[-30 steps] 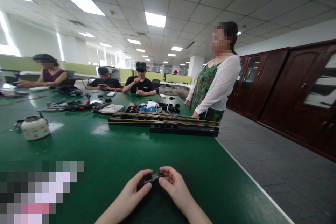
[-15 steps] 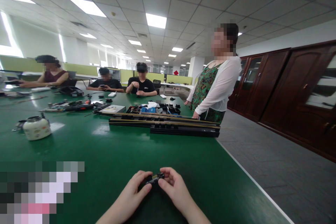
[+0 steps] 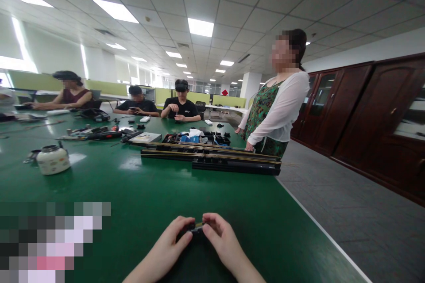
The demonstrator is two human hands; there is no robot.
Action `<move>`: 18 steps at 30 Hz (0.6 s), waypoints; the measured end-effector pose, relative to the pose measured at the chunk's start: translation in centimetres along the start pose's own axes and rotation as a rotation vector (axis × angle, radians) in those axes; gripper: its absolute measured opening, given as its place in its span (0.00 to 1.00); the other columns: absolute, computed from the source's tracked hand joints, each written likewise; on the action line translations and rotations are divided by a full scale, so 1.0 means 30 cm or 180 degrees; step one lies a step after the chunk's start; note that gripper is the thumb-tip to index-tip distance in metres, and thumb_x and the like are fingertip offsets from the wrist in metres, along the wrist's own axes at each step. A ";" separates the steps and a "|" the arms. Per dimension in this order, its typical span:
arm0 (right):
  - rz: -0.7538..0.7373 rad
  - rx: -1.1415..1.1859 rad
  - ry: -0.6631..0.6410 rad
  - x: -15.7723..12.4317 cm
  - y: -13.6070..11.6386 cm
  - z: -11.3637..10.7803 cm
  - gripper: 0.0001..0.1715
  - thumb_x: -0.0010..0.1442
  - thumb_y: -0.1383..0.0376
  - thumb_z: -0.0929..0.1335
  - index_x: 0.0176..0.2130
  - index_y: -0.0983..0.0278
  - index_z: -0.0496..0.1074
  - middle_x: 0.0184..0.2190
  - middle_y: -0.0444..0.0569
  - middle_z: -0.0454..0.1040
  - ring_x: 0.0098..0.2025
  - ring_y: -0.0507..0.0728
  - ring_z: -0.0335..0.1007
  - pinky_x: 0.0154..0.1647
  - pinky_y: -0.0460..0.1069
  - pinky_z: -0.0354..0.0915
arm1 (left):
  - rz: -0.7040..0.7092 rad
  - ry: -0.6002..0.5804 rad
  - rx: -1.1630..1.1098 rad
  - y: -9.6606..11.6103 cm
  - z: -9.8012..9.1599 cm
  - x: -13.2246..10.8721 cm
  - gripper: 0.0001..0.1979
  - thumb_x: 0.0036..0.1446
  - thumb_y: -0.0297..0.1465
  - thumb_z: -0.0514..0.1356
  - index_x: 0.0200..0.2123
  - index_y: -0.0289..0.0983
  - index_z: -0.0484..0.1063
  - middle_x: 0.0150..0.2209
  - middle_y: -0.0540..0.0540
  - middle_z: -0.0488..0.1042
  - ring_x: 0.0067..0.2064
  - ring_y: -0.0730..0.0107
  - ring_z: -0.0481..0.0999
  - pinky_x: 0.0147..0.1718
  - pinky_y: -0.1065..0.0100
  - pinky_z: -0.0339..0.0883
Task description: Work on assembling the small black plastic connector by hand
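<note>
Near the bottom middle of the head view, my left hand [image 3: 176,235] and my right hand [image 3: 216,233] grip a small dark part [image 3: 198,228] between them. A yellowish strip shows along its top; its exact kind is too small to make out. The left fingers close on its left end, thumb in front. On its right end, the right thumb and fingertips are pinched. Both ends of the part are hidden by my fingers. Under my hands is the green tabletop [image 3: 133,203].
Long black rails [image 3: 235,167] with thin brass-coloured rods lie ahead. Behind them stands a black tray of parts [image 3: 217,138]. A white jar [image 3: 53,160] and several tools [image 3: 99,132] are at left. A person [image 3: 279,97] stands at right; others sit across the table.
The small dark part has tilted a little between my fingers, and less of it shows. My view has shifted slightly to the left. Both hands keep their hold.
</note>
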State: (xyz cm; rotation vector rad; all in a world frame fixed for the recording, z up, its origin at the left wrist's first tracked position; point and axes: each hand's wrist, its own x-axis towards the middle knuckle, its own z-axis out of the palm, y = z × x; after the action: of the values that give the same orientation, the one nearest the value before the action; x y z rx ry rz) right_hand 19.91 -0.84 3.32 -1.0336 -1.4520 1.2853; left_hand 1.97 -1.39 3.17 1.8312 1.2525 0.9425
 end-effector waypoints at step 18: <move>-0.0308 -0.1070 -0.0051 -0.018 -0.032 0.012 0.11 0.48 0.68 0.67 0.35 0.61 0.73 0.40 0.48 0.73 0.45 0.58 0.68 0.49 0.52 0.61 | -0.0031 0.0167 0.0185 -0.031 0.008 -0.006 0.17 0.49 0.31 0.56 0.45 0.42 0.70 0.45 0.46 0.72 0.48 0.61 0.70 0.51 0.59 0.62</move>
State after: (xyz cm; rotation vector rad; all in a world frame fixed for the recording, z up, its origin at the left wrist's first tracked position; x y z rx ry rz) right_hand 19.68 -1.54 4.21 -1.1548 -1.7481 1.0027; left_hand 1.72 -1.34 2.22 1.8542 1.3323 0.9638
